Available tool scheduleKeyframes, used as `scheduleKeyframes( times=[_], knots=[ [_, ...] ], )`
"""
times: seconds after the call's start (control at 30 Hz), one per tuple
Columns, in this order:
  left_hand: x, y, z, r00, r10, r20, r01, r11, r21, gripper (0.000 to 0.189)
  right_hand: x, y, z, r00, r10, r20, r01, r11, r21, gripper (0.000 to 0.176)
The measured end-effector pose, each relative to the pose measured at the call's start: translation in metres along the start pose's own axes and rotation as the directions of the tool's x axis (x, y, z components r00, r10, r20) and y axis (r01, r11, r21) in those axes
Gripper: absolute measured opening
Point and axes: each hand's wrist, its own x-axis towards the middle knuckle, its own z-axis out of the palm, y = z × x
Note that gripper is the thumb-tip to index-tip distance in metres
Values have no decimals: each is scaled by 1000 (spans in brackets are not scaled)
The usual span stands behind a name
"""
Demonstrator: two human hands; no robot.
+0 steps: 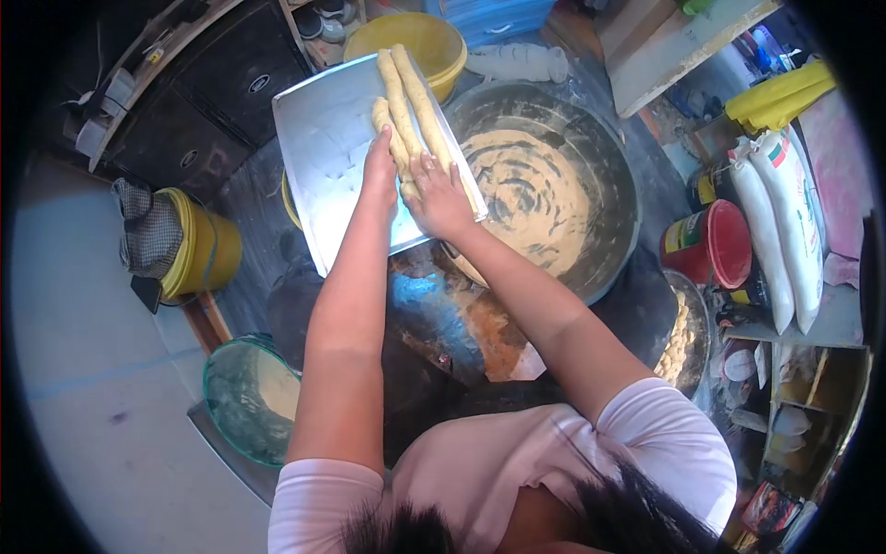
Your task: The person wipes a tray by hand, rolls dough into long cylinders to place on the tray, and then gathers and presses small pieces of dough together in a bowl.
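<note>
The left hand (380,174) and right hand (439,198) lie flat, fingers unclenched, on the near ends of the dough rolls (413,97) on the metal tray (323,138), apparently pressing down.

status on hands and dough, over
Left hand, right hand flat on dough rolls. Rolls lie on tray. Mixing bowl at tray's edge, nothing blocking.

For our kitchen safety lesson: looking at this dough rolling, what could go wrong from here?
The metal tray seems to rest partly over the big bowl, so pressure from the left hand and right hand could tip it. The dough ropes lie close to the tray's edge above the bowl and might roll off.
</note>
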Motion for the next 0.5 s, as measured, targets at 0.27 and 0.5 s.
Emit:
scheduleKeyframes(
  times=[0.27, 0.5],
  knots=[
    [-51, -28, 16, 917, 185, -355, -116, 971, 207, 66, 4, 37, -24, 974, 14, -226, 89, 894, 440, 56],
    [-45, -70, 8, 945, 325, -42, -299, 908, 293, 73, 3, 44, -2, 971, 234, 46, -236, 922, 306, 64]
  ],
)
